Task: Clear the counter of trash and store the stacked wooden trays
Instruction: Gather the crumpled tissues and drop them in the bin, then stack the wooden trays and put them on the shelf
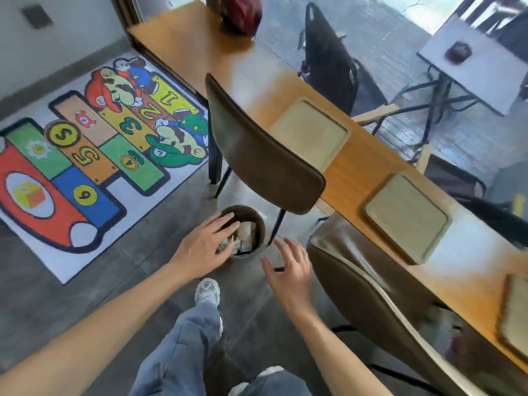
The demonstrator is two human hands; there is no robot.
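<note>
A small dark round trash bin [258,224] stands on the floor below the counter, with paper and wrapper trash [245,238] inside. My left hand [204,245] hovers over the bin's left rim, fingers spread and empty. Just right of the bin, my right hand [291,267] is also empty with fingers straight. Three pale wooden trays lie singly along the long wooden counter [357,164]: one at the middle [310,132], one nearer [407,217], one at the right edge [517,312].
Two brown chairs [263,155] [371,295] stand against the counter, close to the bin. A colourful cartoon number rug [85,155] covers the floor at left. A dark red object [243,12] sits at the counter's far end. Outside the window are a chair and table.
</note>
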